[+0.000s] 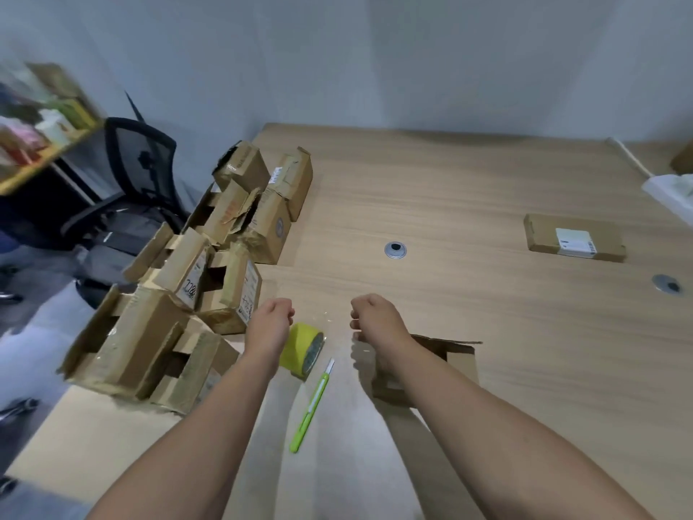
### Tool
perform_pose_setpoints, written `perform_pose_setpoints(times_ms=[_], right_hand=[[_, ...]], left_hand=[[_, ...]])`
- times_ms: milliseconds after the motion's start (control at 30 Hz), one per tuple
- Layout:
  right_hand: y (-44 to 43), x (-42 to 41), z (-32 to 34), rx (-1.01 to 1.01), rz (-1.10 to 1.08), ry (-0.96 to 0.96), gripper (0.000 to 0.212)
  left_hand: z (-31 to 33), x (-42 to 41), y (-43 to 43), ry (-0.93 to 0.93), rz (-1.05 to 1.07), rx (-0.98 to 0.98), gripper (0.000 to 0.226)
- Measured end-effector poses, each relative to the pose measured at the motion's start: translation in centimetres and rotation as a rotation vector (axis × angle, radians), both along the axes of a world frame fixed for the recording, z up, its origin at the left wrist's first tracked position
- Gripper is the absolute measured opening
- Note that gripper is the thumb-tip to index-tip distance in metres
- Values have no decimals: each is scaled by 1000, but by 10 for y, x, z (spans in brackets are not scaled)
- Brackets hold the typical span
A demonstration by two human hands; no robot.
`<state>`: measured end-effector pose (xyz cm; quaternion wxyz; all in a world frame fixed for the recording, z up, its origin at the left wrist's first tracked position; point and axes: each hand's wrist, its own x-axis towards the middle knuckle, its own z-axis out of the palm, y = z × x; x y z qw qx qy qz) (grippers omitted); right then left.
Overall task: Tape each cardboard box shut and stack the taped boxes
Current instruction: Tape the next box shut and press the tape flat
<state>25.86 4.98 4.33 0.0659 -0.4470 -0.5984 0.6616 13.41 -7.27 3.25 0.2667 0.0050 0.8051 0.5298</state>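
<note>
1. Hovering above the wooden table (468, 189), my left hand (269, 319) and right hand (375, 319) both have their fingers curled in. Faint glints between them may be a strip of clear tape, but I cannot tell whether either hand pinches anything.
2. My yellow tape roll (302, 349) stands on edge just beside my left wrist, and the green utility knife (313, 403) lies near it, toward me.
3. My open cardboard box (459, 356) sits under my right forearm, flaps up.
4. I judge it light and thin-walled, so the sides will give if squeezed. I should hold two opposite walls low down and flatten the flaps with a palm.
5. The pile of open boxes (187, 294) at the table's left edge looks crumpled and loosely leaning, so I would lift from the top.
6. A closed flat box (573, 242) lies well apart, far right. It looks stiff enough to bear a stack.
</note>
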Motion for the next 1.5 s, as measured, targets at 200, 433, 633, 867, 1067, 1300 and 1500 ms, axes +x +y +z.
perform_pose_setpoints(times_ms=[200, 433, 633, 867, 1067, 1300, 1500], right_hand=[[-31, -40, -56, -261, -31, -126, 9], [-35, -57, -79, -429, -197, -197, 24], [-25, -85, -98, -444, -310, -247, 27], [-25, -96, -111, -511, -307, -298, 17], [-34, -95, -108, -533, -346, -318, 18], [-33, -92, -101, -585, -342, -324, 14], [-29, -89, -99, -586, -246, -274, 11]], left_hand=[[-26, -36, -7, -162, -139, -203, 40], [-49, -56, 18, -425, -165, -226, 35], [-54, -68, 36, -556, -301, -317, 24], [-64, -70, 41, -607, -351, -345, 13], [-74, -64, 33, -530, -402, -405, 17], [-65, -66, 28, -505, -388, -389, 7], [-62, -63, 25, -564, -354, -308, 9]])
